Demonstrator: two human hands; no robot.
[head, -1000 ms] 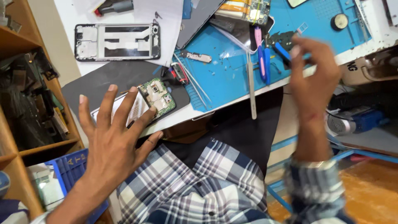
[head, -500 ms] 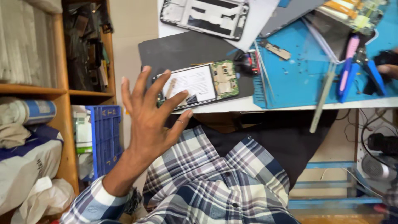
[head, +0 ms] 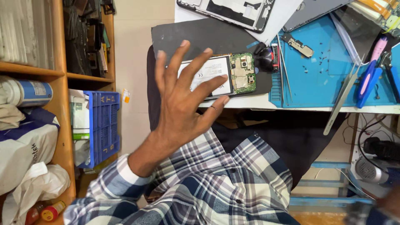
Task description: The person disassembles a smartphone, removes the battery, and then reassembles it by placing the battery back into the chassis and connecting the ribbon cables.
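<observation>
A view from above, looking down at a person seated at a white bench [head: 300,109]. In the middle of the frame the person's left hand [head: 183,104] is raised with palm down and all five fingers spread wide; its grip is empty and closes on nothing. A plaid sleeve runs from the wrist to the lower left of the frame.

Just beyond the fingertips, at centre and slightly above, an opened phone [head: 221,75] lies flat on a dark mat [head: 200,35]. Its back is off, showing a pale battery and, at its right end, a green circuit board. The index and middle fingers overlap the phone's left part in the picture; whether they touch it cannot be told.

The right hand is out of sight, apart from a blurred sleeve edge at the lower right corner.

To the right of the phone lies a blue work mat [head: 321,83] with metal tweezers [head: 343,98] hanging over the bench edge and blue-handled pliers [head: 368,81] at the far right. At top centre sits an empty phone frame [head: 227,10] on white paper. At the left stands a wooden shelf [head: 60,83], and beside it a blue plastic crate [head: 102,127] on the floor.
</observation>
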